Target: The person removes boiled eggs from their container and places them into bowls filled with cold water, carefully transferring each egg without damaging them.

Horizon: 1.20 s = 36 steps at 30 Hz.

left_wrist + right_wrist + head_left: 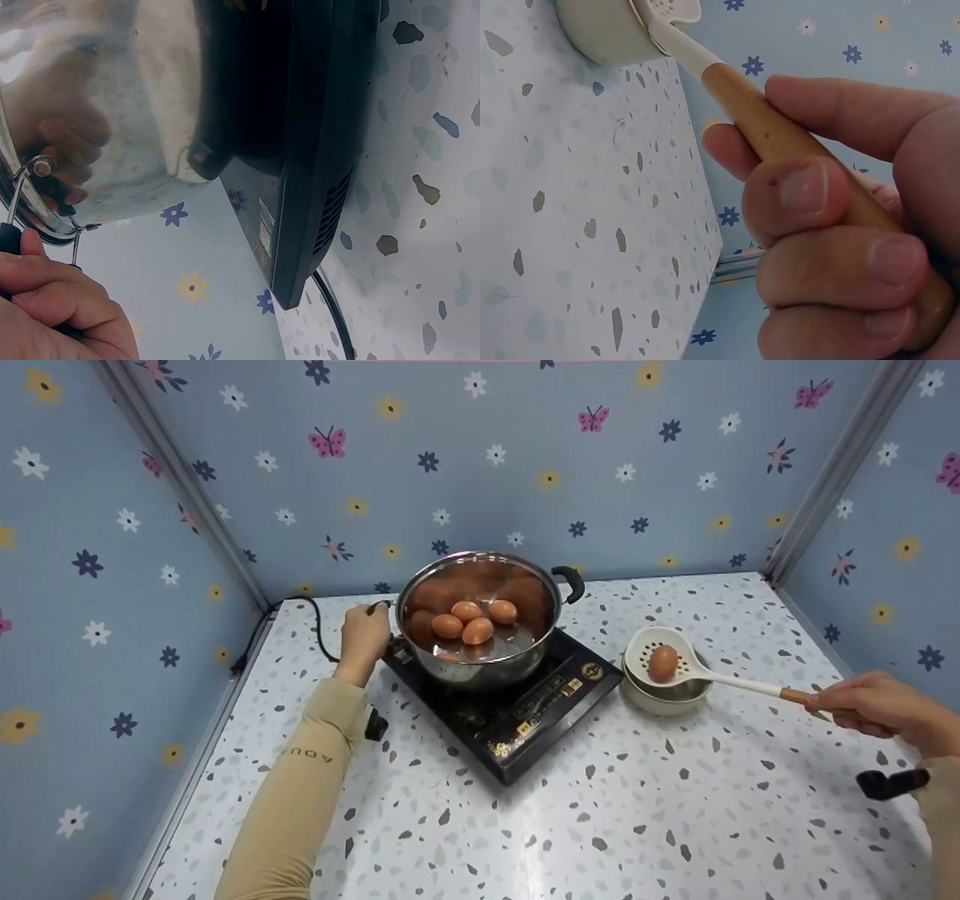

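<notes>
Left grip (365,634) holds centre pot (480,672), four eggs (478,631) left inside; right grip (881,705) holds ladle (742,683), one egg (663,664) out above bowl (664,705).

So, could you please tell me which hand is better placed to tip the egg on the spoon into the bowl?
Probably the right hand: it holds the spoon, which carries one egg over the bowl. The left hand holds a handle of the pot, away from the bowl.

Four eggs (478,631) in pot (484,676) on cooker (517,729); bowl (663,706) at right, skimmer (706,675) over it, fifth egg (663,664) in skimmer
</notes>
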Tool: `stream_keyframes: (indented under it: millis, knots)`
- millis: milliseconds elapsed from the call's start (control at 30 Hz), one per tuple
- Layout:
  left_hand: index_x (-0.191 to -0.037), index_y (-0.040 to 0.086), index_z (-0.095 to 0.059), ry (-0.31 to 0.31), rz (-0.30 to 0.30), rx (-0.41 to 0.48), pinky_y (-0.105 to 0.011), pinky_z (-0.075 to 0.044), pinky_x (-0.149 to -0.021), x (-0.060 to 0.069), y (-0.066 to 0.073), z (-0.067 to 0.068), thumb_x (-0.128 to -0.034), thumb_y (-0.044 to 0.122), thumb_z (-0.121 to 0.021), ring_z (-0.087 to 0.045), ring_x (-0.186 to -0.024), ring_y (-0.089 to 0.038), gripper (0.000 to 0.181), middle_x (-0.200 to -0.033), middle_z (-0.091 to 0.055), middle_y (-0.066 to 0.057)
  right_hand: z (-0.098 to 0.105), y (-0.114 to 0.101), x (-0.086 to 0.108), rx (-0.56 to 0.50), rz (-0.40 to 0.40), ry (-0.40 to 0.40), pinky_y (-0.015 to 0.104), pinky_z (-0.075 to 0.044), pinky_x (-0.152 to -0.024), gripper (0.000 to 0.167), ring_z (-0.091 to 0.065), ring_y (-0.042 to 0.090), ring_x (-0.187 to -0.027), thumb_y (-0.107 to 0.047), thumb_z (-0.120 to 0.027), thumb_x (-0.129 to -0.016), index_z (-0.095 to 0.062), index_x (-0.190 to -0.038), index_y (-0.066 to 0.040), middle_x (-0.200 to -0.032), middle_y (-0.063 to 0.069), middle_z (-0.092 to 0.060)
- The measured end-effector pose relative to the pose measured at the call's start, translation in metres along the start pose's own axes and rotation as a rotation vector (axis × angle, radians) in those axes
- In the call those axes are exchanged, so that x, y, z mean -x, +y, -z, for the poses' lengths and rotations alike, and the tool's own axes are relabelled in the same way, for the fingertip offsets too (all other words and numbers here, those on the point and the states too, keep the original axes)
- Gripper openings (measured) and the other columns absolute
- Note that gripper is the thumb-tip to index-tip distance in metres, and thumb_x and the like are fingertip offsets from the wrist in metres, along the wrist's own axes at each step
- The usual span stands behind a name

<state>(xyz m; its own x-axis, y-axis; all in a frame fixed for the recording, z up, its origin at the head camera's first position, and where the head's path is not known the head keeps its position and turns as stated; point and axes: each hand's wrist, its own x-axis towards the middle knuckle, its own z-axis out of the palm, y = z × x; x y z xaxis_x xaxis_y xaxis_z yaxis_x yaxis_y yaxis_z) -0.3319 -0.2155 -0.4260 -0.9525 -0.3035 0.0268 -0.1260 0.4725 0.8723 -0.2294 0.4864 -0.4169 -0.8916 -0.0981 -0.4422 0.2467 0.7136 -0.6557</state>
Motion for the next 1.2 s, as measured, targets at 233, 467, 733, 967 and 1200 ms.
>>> stream_keyframes:
  millis: [233,467,733,967,1200]
  knots:
    - [-0.077,0.014,-0.039,0.017,-0.012,-0.003,-0.036,-0.034,-0.066,0.0,0.001,-0.001,-0.1151,0.028,-0.042,-0.032,-0.062,-0.019,0.041,-0.066,-0.036,-0.001,0.004,-0.008,0.005,0.093,0.023,0.022,0.025,-0.038,-0.046,0.038,-0.038,0.005,-0.045,-0.025,-0.062,-0.109,-0.076,-0.119,0.009,-0.062,-0.004,-0.054]
    - [-0.076,0.014,-0.039,0.026,-0.02,0.0,-0.036,-0.034,-0.069,0.0,0.002,0.0,-0.1139,0.026,-0.043,-0.035,-0.068,-0.022,0.04,-0.072,-0.036,-0.003,0.006,-0.016,0.01,0.17,0.046,0.041,0.026,-0.039,-0.046,0.04,-0.038,0.005,-0.046,-0.024,-0.064,-0.109,-0.073,-0.12,0.013,-0.063,-0.003,-0.054]
    - [-0.078,0.013,-0.041,0.029,-0.011,-0.013,-0.036,-0.036,-0.072,0.0,0.001,-0.001,-0.1141,0.027,-0.042,-0.039,-0.074,-0.025,0.039,-0.078,-0.041,-0.007,0.004,-0.02,0.01,0.24,0.102,0.118,0.027,-0.039,-0.049,0.04,-0.039,0.007,-0.049,-0.021,-0.067,-0.107,-0.07,-0.124,0.015,-0.064,-0.001,-0.054]
    - [-0.078,0.013,-0.04,0.025,-0.008,-0.019,-0.037,-0.035,-0.071,0.0,0.001,-0.001,-0.1149,0.027,-0.042,-0.038,-0.071,-0.023,0.039,-0.076,-0.039,-0.006,0.006,-0.015,0.009,0.228,0.1,0.212,0.03,-0.04,-0.05,0.047,-0.04,0.012,-0.052,-0.024,-0.065,-0.11,-0.065,-0.127,0.02,-0.067,0.001,-0.054]
    - [-0.079,0.013,-0.042,0.017,-0.01,-0.014,-0.037,-0.036,-0.073,0.001,0.001,0.0,-0.1148,0.029,-0.041,-0.039,-0.073,-0.024,0.039,-0.077,-0.041,-0.006,0.007,-0.017,0.008,0.148,0.057,0.3,0.032,-0.043,-0.054,0.059,-0.045,0.016,-0.057,-0.034,-0.061,-0.112,-0.06,-0.136,0.021,-0.073,0.002,-0.058]
